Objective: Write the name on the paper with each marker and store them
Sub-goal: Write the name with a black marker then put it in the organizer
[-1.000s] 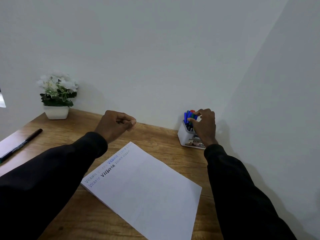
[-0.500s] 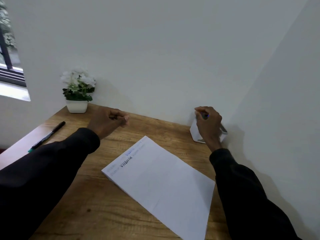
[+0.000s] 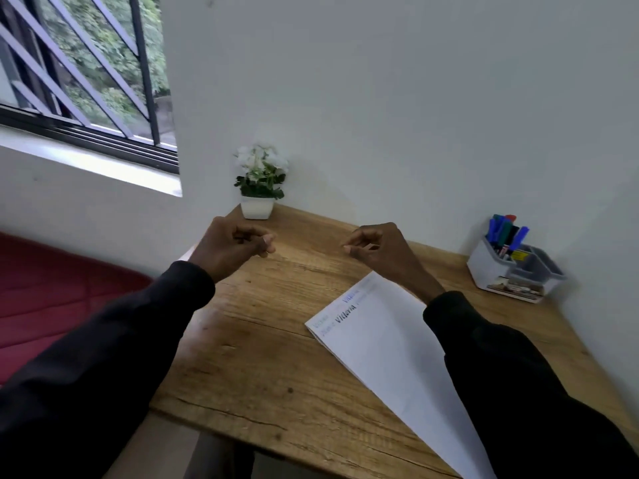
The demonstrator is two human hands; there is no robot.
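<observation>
A person in black sleeves holds 2 hands above a wooden desk (image 3: 262,357), and neither hand carries anything. The left hand (image 3: 231,248) is curled into a loose fist, thumb against forefinger. The right hand (image 3: 380,252) is curled too, its thumb tip meeting the forefinger.

The paper (image 3: 387,350) lies flat just below the right wrist and runs back under the right sleeve toward the desk's near edge. A name is written on it several times in black, blue and fainter inks, near the corner closest to that wrist.

Well off to the right of the right hand, by the wall, stands a white-and-grey organiser (image 3: 501,274), with the capped markers (image 3: 503,231) upright in 1 of its compartments.

Just beyond the left hand sits a small flower pot (image 3: 257,207).
</observation>
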